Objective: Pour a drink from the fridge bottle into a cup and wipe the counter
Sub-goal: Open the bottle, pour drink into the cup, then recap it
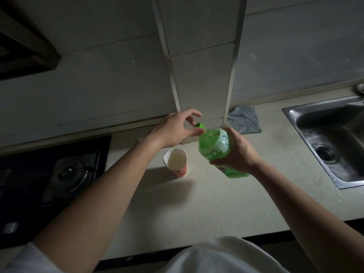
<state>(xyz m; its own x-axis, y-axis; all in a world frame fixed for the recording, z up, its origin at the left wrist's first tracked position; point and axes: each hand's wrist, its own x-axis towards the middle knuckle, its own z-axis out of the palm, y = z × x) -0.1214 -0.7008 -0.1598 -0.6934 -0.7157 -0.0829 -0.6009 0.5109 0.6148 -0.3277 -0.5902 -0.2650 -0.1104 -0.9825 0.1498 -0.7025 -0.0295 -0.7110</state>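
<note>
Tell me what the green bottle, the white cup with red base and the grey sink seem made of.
Green bottle: likely thin plastic, glossy and see-through; light passes through its wall. White cup with red base: probably paper, matt, with a printed red wall. Grey sink: apparently stainless steel, brushed, with soft reflections.

The cup point(180, 172) is stood on the counter point(197, 209), with liquid in it. Just beside it, at three o'clock, the bottle point(216, 146) is held above the counter by the right hand point(236, 152), tilted, its top turned toward eleven o'clock. The cap point(200, 126) on that top is pinched by the left hand point(175, 129), at one o'clock from the cup. The pillar point(201, 75) stands behind at twelve o'clock. The cloth point(244, 120) is laid at two o'clock, the sink point(291, 113) lies farther off at three o'clock, and the hob point(29, 184) at nine o'clock.
</note>
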